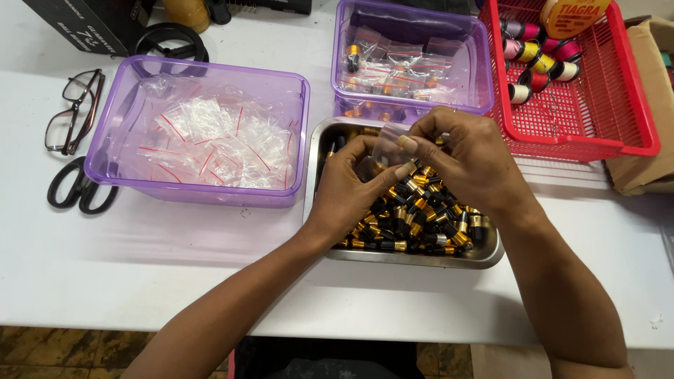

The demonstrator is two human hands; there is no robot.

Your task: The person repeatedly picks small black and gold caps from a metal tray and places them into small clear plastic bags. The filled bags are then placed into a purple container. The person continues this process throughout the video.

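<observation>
Head view: both my hands' fingers (406, 142) pinch a small clear bag (390, 140) over the steel tray (414, 258) of black-and-gold caps (421, 210); empty bags fill the purple tub (112, 126) at ten o'clock.

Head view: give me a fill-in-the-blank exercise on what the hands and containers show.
1. Both hands, left hand and right hand, hold a small clear ____ above the steel tray.
2. The tray holds black-and-____ parts.
3. The left purple tub holds empty bags with ____ strips.
4. Thread spools lie in the ____ basket.

Missing words: bag; gold; red; red

Shiny steel tray (491, 256); translucent purple plastic tubs (295, 140); clear glossy bags (210, 144); red plastic basket (611, 133).
</observation>
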